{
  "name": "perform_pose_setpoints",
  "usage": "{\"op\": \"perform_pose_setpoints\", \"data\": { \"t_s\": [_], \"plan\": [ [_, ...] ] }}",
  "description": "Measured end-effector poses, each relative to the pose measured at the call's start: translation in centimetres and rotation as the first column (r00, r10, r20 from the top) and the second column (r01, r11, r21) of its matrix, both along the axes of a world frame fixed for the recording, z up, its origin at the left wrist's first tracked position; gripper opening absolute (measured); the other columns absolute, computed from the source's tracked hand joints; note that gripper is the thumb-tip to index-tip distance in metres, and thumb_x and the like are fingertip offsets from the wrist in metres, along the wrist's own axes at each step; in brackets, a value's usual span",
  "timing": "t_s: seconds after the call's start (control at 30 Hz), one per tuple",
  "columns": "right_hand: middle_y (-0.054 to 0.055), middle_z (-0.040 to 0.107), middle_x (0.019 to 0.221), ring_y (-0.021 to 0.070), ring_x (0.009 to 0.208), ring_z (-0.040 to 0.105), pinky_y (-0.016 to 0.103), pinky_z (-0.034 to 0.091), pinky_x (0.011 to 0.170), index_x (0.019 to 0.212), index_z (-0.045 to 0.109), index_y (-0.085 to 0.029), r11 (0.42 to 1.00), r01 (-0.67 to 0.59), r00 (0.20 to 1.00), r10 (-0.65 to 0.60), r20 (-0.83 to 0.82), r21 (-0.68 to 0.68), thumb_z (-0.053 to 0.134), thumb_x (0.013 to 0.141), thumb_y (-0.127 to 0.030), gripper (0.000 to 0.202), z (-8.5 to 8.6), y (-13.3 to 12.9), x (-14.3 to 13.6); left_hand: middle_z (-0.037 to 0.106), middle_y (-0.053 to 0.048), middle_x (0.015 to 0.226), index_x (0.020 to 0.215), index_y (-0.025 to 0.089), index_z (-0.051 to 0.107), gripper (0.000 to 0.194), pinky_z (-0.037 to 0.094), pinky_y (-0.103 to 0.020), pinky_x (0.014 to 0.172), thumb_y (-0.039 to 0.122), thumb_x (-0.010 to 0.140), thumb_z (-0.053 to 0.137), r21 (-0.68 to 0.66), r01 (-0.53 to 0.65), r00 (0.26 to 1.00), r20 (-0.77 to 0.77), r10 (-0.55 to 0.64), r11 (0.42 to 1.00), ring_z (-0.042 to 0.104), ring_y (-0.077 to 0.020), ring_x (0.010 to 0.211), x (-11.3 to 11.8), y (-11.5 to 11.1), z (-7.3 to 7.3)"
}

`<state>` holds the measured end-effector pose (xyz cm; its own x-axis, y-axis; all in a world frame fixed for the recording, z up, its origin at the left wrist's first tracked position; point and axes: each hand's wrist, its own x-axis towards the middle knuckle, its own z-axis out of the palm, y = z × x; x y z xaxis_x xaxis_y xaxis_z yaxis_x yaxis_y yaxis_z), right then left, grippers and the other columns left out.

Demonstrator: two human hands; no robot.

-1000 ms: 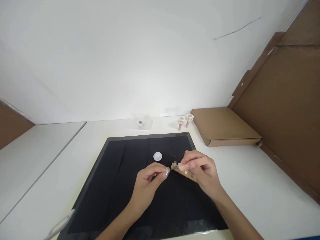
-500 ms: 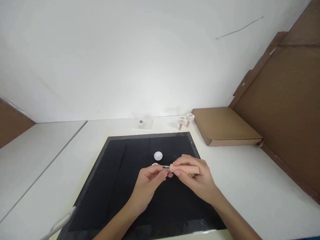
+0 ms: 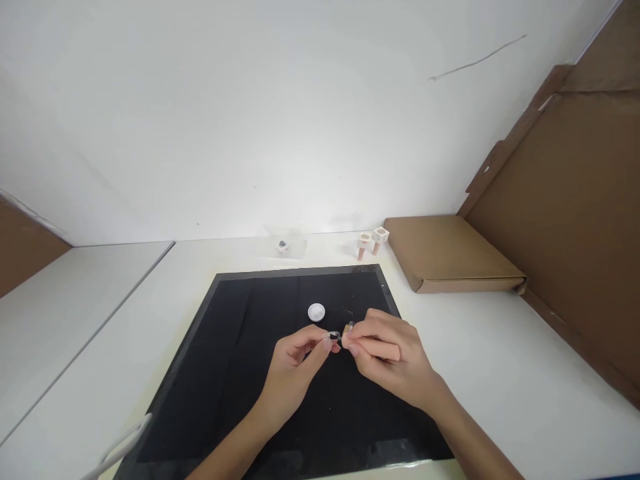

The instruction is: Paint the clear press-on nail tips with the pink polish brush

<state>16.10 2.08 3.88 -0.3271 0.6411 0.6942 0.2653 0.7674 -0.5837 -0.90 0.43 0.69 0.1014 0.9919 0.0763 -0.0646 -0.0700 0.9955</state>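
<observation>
Between its thumb and fingers, my left hand pinches a small clear-and-dark piece, too small to name. My right hand is wrapped round a peach-coloured stick with a flat far end. The stick's near tip is by the small piece; whether they touch I cannot tell. A small yellowish and dark bit sticks up at the right fingertips. Both hands are above a black mat. Just beyond them a small round white dish lies on the mat.
Two peach-stemmed pieces with white square heads stand behind the mat. Left of them is a clear flat holder with a small white-and-grey piece. A flat cardboard box lies at right, by a cardboard wall. A white curved object shows lower left.
The peach stick has turned in my right hand, its far end now lower. The yellowish and dark bit has come into view. A second white dish by my left fingers is now hidden.
</observation>
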Motion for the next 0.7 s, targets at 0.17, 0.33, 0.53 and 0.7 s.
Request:
{"op": "perform_pose_setpoints", "data": {
  "t_s": [0.17, 0.33, 0.53, 0.7],
  "plan": [
    [-0.002, 0.063, 0.058, 0.0112, 0.049, 0.046, 0.023, 0.039, 0.046, 0.077, 0.059, -0.021, 0.998, 0.047, 0.999, -0.047, 0.007, 0.042, 0.057, 0.077, -0.005, 0.016, -0.21, 0.07, 0.04, 0.067, -0.002, 0.071, 0.072, 0.017, 0.072, 0.016, 0.046, -0.023, 0.069, 0.027, 0.082, 0.064, 0.022, 0.004, 1.0, -0.008, -0.004, 1.0, 0.059, -0.0127, 0.07, -0.06, -0.11, -0.33],
    [-0.002, 0.064, 0.058, 0.0113, 0.049, 0.048, 0.023, 0.039, 0.045, 0.075, 0.059, -0.021, 0.998, 0.06, 0.997, -0.059, -0.041, 0.032, 0.056, 0.077, -0.004, 0.017, -0.29, 0.0, 0.15, 0.067, -0.001, 0.07, 0.071, 0.018, 0.072, 0.016, 0.046, -0.022, 0.067, 0.027, 0.081, 0.064, 0.021, 0.006, 1.0, 0.01, -0.007, 1.0, 0.058, -0.0115, 0.067, -0.26, -0.01, -0.54],
    [0.001, 0.068, 0.066, 0.0125, 0.052, 0.049, 0.024, 0.042, 0.047, 0.087, 0.062, -0.02, 0.999, -0.054, 0.994, 0.053, -0.093, -0.006, 0.057, 0.081, -0.008, 0.015, -0.14, -0.3, 0.08, 0.067, -0.001, 0.071, 0.072, 0.018, 0.073, 0.016, 0.044, -0.022, 0.067, 0.026, 0.082, 0.064, 0.016, 0.035, 0.999, 0.011, -0.035, 0.999, 0.058, -0.0119, 0.068, -0.28, 0.07, -0.38],
    [0.001, 0.069, 0.064, 0.0143, 0.057, 0.05, 0.025, 0.043, 0.05, 0.09, 0.062, -0.02, 0.996, -0.078, 0.997, 0.079, 0.0, -0.044, 0.059, 0.081, -0.009, 0.015, -0.24, -0.22, 0.05, 0.066, -0.001, 0.071, 0.074, 0.019, 0.074, 0.016, 0.043, -0.022, 0.068, 0.025, 0.083, 0.062, 0.026, 0.055, 0.998, -0.002, -0.055, 0.998, 0.057, -0.0124, 0.071, -0.11, 0.06, -0.15]
  ]
}}
